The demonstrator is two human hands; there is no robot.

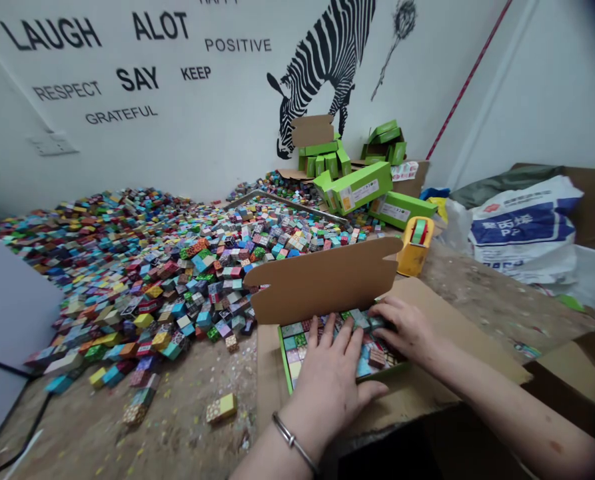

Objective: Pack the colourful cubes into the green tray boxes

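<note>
An open box with its brown lid raised lies on a flat cardboard sheet, and rows of small patterned blocks fill it. My left hand lies flat on the blocks with its fingers spread; a metal bangle circles the wrist. At the box's right side, my right hand has its fingers bent over the blocks near the back right corner. A greyish block seems to be under its fingertips, partly hidden. One reddish block sits tilted on top, between the two hands.
A large heap of loose blocks covers the table's left and back. Two blocks lie at the front. Behind stand green boxes, a yellow tape dispenser and a white-and-blue bag. Cardboard lies under the open box.
</note>
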